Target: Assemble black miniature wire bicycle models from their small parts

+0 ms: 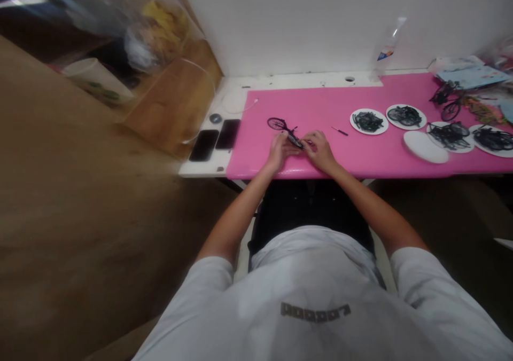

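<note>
A small black model bicycle (285,130), partly built, lies on the pink mat (312,104) near its front edge. The left hand (279,150) has its fingers curled closed on the frame; the right hand (319,148) pinches the same frame from the other side, fingers nearly closed. One spoked wheel sticks out to the left, clear of both hands. A thin screwdriver (340,131) lies just right. Round white plates (368,121) of black parts stand farther right. Two dark phones (216,140) lie flat off the mat's left edge. No writing on these is legible.
</note>
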`<state>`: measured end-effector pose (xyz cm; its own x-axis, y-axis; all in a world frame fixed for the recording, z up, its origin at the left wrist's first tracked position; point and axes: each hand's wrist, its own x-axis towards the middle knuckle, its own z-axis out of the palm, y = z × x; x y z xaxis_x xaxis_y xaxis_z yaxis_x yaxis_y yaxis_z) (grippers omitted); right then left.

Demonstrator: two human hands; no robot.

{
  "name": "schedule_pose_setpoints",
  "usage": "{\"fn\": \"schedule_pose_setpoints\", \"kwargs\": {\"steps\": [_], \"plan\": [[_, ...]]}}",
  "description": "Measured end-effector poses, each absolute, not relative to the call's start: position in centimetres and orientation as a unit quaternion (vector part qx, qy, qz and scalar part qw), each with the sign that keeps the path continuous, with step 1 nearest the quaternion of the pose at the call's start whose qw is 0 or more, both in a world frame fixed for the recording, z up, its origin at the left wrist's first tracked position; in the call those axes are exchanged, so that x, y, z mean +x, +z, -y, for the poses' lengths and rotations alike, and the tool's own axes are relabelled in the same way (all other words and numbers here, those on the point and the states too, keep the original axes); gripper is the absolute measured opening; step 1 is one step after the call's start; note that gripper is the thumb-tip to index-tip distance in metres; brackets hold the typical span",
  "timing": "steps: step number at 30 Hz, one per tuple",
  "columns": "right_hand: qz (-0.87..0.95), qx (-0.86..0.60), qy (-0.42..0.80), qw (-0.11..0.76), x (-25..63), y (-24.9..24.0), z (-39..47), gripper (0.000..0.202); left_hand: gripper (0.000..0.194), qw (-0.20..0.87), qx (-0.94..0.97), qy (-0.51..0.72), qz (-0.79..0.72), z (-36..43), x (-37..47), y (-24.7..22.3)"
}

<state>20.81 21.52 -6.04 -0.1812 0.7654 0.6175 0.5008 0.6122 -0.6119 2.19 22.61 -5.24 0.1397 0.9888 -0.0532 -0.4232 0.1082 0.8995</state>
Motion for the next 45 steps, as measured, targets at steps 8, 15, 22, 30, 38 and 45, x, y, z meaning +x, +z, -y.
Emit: {"fn": "schedule_pose_setpoints", "kwargs": {"steps": [8,15,22,30,38,45], "plan": [[0.750,-0.427,0.132,0.487,20.8,-5.8,-21.3,0.033,0.054,0.657,0.404,0.543,-0.333,-22.5,1.7,-5.4],[0.745,-0.449,0.134,0.475,20.7,-5.6,-21.1,0.031,0.044,0.648,0.397,0.556,-0.336,-22.6,1.9,-5.4],[0.752,-0.431,0.116,0.485,20.8,-5.5,-21.0,0.026,0.041,0.649,0.394,0.561,-0.330,-22.5,1.9,-5.2],[0.749,-0.428,0.097,0.497,20.7,-5.3,-20.6,0.032,0.039,0.651,0.373,0.576,-0.324,-22.7,1.8,-5.4],[0.727,-0.448,0.121,0.507,20.6,-5.4,-20.6,0.026,0.044,0.646,0.332,0.608,-0.320,-22.9,1.9,-5.6],[0.724,-0.469,0.133,0.488,20.7,-5.1,-20.5,0.053,0.052,0.624,0.324,0.624,-0.342,-23.0,2.2,-5.8]]}}
